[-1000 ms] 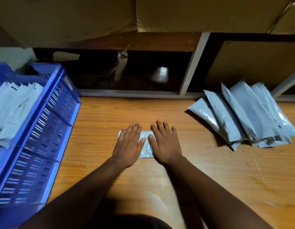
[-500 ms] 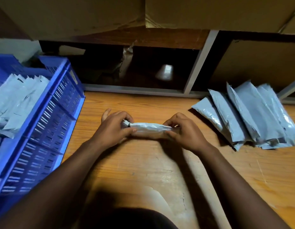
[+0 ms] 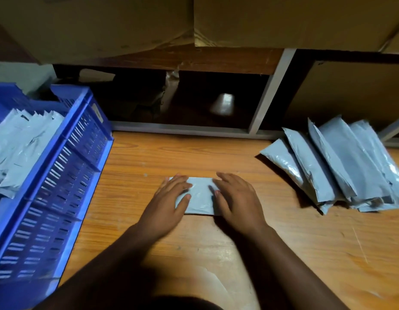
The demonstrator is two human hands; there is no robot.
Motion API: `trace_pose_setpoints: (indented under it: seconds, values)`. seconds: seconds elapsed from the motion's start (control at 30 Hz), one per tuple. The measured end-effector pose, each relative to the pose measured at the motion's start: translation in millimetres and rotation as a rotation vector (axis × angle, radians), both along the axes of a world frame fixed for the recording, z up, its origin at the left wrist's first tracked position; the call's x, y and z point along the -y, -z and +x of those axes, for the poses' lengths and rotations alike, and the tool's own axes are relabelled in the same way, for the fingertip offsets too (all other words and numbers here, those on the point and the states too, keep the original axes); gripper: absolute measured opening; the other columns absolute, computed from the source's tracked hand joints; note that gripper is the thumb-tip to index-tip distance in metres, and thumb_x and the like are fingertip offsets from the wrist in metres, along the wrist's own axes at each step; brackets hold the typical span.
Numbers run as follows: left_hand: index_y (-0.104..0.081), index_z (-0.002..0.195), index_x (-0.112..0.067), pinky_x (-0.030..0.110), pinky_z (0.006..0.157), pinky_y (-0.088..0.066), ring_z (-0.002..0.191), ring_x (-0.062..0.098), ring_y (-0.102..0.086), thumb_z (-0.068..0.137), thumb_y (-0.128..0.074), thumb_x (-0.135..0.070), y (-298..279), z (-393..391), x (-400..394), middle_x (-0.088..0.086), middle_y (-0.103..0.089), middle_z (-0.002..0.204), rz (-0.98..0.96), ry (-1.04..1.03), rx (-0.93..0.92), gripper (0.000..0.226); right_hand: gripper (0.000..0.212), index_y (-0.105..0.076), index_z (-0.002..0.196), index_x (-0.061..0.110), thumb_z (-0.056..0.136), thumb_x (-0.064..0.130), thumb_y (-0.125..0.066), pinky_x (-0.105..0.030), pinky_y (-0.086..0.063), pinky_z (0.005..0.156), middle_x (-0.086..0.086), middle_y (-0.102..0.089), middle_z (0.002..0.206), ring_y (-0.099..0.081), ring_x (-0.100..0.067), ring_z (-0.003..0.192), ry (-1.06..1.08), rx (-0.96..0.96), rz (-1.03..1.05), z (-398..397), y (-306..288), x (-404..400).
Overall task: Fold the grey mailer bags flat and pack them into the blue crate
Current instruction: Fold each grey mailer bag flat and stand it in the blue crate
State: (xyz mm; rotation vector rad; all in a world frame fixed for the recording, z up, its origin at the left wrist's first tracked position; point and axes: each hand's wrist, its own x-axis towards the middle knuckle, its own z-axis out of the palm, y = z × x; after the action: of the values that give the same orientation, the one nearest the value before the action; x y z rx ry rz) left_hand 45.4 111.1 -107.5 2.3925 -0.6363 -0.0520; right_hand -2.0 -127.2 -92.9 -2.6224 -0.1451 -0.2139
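Both hands pressed a folded bag flat.
Left hand (image 3: 166, 206) and right hand (image 3: 237, 202) lay on the mailer bag (image 3: 199, 198), right of the blue crate (image 3: 60, 175).

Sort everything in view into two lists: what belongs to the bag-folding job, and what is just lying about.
Job:
left hand and right hand, pressing the folded mailer bag
pile of unfolded mailer bags
blue crate with packed bags

Lying about:
cardboard boxes
grey shelf frame
wooden table

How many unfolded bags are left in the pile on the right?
About 5 show in the pile, overlapping and fanned along the table's right side by the shelf. More may be hidden underneath. One more lies folded under both hands.
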Motion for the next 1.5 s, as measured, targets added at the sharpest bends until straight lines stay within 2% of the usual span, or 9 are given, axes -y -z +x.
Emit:
trace_pose_setpoints:
  seconds: [0.1,0.2,0.43,0.6,0.77,1.0,1.17,1.33,1.5]
  values:
    - [-0.04,0.156,-0.021,0.032,0.128,-0.005,0.156,0.006,-0.011,0.105,-0.016,-0.052,6.8,12.5,33.8,-0.006,-0.028,0.167,0.168,0.027,0.005,0.065,0.055,-0.042,0.156,0.019,0.107,0.04,-0.031,-0.051,-0.022,0.125,-0.002,-0.035,0.166,-0.024,-0.027,0.156,0.008,-0.144,-0.13,31.5,12.8,-24.0]
    - [-0.029,0.161,-0.019,0.031,0.128,0.002,0.157,0.008,-0.006,0.104,0.001,-0.056,21.7,11.2,44.3,-0.004,-0.022,0.169,0.333,0.021,0.041,0.074,0.064,-0.031,0.161,0.017,0.106,0.045,-0.017,-0.057,-0.012,0.126,-0.006,-0.023,0.17,-0.017,-0.031,0.158,-0.022,-0.214,-0.255,35.2,38.9,-34.4]
    - [-0.049,0.149,-0.004,0.042,0.126,-0.023,0.151,0.023,-0.033,0.111,-0.032,-0.033,42.2,10.6,47.6,0.01,-0.046,0.157,0.267,-0.042,0.285,0.051,0.058,-0.027,0.163,0.019,0.109,0.04,-0.02,-0.054,-0.007,0.126,-0.005,-0.02,0.171,-0.01,-0.031,0.159,0.004,-0.195,-0.323,37.1,47.0,-39.1]
    - [-0.047,0.151,-0.006,0.048,0.122,-0.029,0.151,0.025,-0.033,0.111,-0.032,-0.031,50.3,13.9,51.6,0.01,-0.043,0.159,0.289,-0.078,0.303,0.05,0.06,-0.027,0.163,0.016,0.108,0.04,-0.022,-0.054,-0.008,0.126,-0.007,-0.018,0.171,-0.007,-0.033,0.159,-0.009,-0.2,-0.334,40.7,49.3,-37.2]
    - [-0.045,0.153,-0.007,0.046,0.125,-0.023,0.153,0.023,-0.029,0.11,-0.028,-0.034,44.0,10.5,51.5,0.008,-0.04,0.161,0.354,-0.073,0.247,0.053,0.061,-0.024,0.163,0.016,0.107,0.04,-0.025,-0.053,-0.005,0.127,-0.008,-0.014,0.172,-0.003,-0.032,0.159,-0.006,-0.221,-0.323,37.9,49.1,-39.2]
    - [-0.027,0.162,-0.019,0.039,0.128,-0.012,0.157,0.013,-0.014,0.1,0.0,-0.067,23.2,19.6,41.1,-0.001,-0.023,0.169,0.395,-0.038,0.026,0.083,0.06,-0.023,0.164,0.019,0.11,0.045,-0.019,-0.045,-0.005,0.127,-0.003,-0.019,0.171,-0.012,-0.025,0.159,-0.064,-0.243,-0.141,36.6,28.5,-18.4]
    - [-0.01,0.164,-0.022,0.037,0.129,-0.005,0.158,0.013,0.0,0.099,0.004,-0.062,29.2,17.1,31.5,-0.004,-0.008,0.172,0.477,-0.072,0.002,0.079,0.063,-0.022,0.164,0.023,0.109,0.052,-0.015,-0.049,-0.007,0.128,-0.002,-0.015,0.172,-0.01,-0.024,0.159,0.036,-0.229,-0.28,22.6,41.6,-11.4]
    - [-0.009,0.164,-0.019,0.036,0.128,-0.001,0.158,0.016,0.002,0.105,-0.008,-0.054,35.4,17.3,37.4,-0.002,-0.003,0.172,0.532,-0.091,0.041,0.069,0.061,-0.024,0.163,0.021,0.11,0.049,-0.015,-0.052,-0.011,0.127,-0.004,-0.019,0.171,-0.01,-0.027,0.159,0.055,-0.191,-0.286,24.9,47.5,-14.8]
    - [-0.008,0.164,-0.019,0.037,0.129,-0.003,0.158,0.016,0.003,0.1,0.001,-0.057,32.4,17.5,38.2,-0.001,-0.002,0.172,0.538,-0.083,0.023,0.075,0.062,-0.021,0.164,0.021,0.109,0.049,-0.013,-0.052,-0.009,0.128,-0.003,-0.016,0.172,-0.007,-0.026,0.159,0.034,-0.225,-0.263,25.2,46.3,-15.3]
